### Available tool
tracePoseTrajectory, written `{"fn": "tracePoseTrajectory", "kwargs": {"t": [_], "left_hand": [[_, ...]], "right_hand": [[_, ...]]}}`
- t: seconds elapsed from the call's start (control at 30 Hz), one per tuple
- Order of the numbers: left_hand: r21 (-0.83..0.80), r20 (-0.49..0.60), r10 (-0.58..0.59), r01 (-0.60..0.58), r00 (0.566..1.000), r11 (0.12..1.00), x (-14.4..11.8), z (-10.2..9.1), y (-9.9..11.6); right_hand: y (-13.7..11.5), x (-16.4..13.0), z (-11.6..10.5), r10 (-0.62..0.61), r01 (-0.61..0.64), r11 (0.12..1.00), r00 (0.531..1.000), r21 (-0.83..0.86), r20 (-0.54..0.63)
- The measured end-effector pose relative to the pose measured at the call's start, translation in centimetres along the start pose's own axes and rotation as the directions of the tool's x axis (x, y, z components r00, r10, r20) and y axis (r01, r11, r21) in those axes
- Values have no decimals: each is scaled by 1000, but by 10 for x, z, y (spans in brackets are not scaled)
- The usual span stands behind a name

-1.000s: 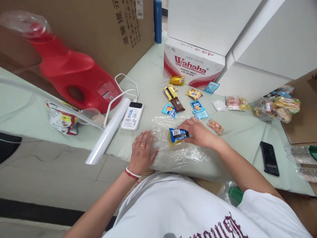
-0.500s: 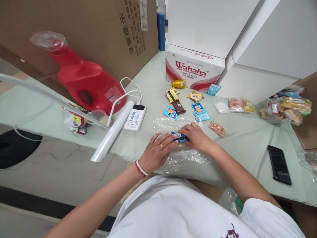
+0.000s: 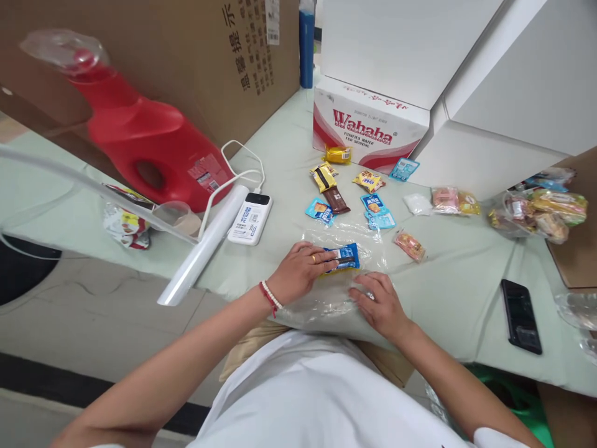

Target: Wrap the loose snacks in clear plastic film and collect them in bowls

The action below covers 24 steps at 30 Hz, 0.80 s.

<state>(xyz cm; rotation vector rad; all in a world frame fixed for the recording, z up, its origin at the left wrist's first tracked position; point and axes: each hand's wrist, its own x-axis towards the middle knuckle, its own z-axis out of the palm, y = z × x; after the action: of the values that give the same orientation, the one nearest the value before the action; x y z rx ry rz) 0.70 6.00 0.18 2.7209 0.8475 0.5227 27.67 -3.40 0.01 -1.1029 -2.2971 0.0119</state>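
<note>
A pale green table (image 3: pixel 289 155) carries a sheet of clear plastic wrap (image 3: pixel 333 292) near its front edge. The right hand (image 3: pixel 380 305) lies open and flat on the wrap. The left hand (image 3: pixel 301 269) pinches a blue snack packet (image 3: pixel 345 255) resting on the wrap.

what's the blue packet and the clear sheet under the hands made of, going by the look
Blue packet: looks like glossy printed plastic film, since it shines and has a printed label. Clear sheet: seemingly thin transparent plastic wrap; it is crinkled, glints, and the green table cover shows through. Left hand holds the packet; right hand rests on the sheet.
</note>
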Motion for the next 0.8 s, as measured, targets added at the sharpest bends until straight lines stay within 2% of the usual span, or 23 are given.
{"fn": "tracePoseTrajectory", "kwargs": {"t": [0.13,0.23,0.33,0.4,0.5,0.6,0.7,0.8], "left_hand": [[3,43,-6,6,999,1000,1,-1,-1],[-13,75,-8,9,997,1000,2,0,-1],[-118,89,-25,35,996,992,-4,-3,-8],[-244,71,-54,70,996,967,-16,-11,-17],[-414,36,-58,68,998,908,-41,-25,-25],[-379,4,-66,62,998,923,-55,-27,-12],[-271,-99,-186,153,978,950,-46,-16,10],[-324,-193,-335,262,922,909,-26,-4,20]], "right_hand": [[12,40,-3,139,-143,981,989,129,43],[28,73,-3,202,-235,949,965,210,166],[45,93,6,224,-313,906,925,283,307],[54,98,15,271,-382,866,900,321,340],[59,96,25,342,-446,819,884,361,318],[55,92,29,366,-462,807,880,367,303],[51,91,27,380,-476,802,873,361,307],[49,91,24,397,-505,789,854,350,336]]}}
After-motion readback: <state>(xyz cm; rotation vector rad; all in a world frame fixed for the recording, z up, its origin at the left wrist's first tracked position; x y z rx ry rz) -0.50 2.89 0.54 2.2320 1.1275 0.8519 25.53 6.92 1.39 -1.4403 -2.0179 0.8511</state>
